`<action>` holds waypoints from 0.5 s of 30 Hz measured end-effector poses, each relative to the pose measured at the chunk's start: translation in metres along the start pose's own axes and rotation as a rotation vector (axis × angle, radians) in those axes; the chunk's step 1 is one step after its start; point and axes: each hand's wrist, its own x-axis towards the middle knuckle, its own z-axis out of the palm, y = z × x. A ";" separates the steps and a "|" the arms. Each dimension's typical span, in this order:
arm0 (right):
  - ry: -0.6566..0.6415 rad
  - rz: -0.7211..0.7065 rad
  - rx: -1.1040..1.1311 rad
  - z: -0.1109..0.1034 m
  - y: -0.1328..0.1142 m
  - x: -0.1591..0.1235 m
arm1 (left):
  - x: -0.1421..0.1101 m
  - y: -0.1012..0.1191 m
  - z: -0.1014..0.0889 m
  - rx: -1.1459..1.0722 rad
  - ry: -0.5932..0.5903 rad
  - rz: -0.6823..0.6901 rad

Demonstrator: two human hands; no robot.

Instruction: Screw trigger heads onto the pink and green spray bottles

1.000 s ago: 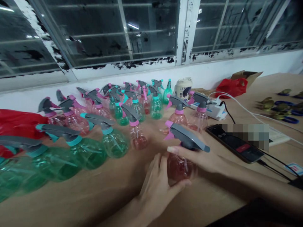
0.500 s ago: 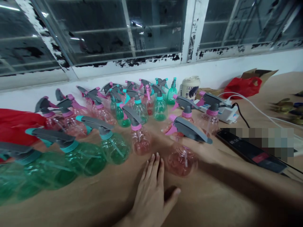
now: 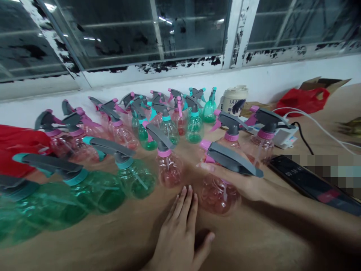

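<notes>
My right hand [image 3: 244, 183] reaches in from the right and is wrapped round the neck of a clear pink spray bottle [image 3: 218, 198] with a grey and pink trigger head; the bottle stands upright on the table. Part of the grip is hidden behind the trigger head. Flat on the brown table lies my left hand [image 3: 179, 231], fingers stretched out and thumb apart, holding nothing. Just beyond its fingertips is another pink spray bottle [image 3: 170, 171]. A green spray bottle [image 3: 138, 180] with a turquoise collar stands to its left.
More pink and green spray bottles crowd toward the wall. At the left are larger-looking green bottles [image 3: 98, 192] and a red bag [image 3: 22, 146]. A paper cup [image 3: 233, 99], a power strip [image 3: 284, 137] with cables, a phone [image 3: 304, 180] and a red plastic bag [image 3: 303, 101] lie right.
The view has shifted slightly, so the bottles and phone on the right sit farther right in the picture. Both hands keep their places, the right one still at the pink bottle's neck.
</notes>
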 end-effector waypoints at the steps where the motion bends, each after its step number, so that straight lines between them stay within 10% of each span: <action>1: 0.025 0.005 -0.013 0.000 0.001 0.000 | 0.000 0.000 0.000 0.000 -0.003 0.004; 10: 0.068 0.240 0.141 -0.003 0.022 -0.009 | -0.001 0.001 0.000 -0.023 -0.016 -0.006; 15: -0.035 0.134 0.240 -0.001 0.010 -0.004 | 0.000 0.001 -0.001 -0.056 -0.028 -0.001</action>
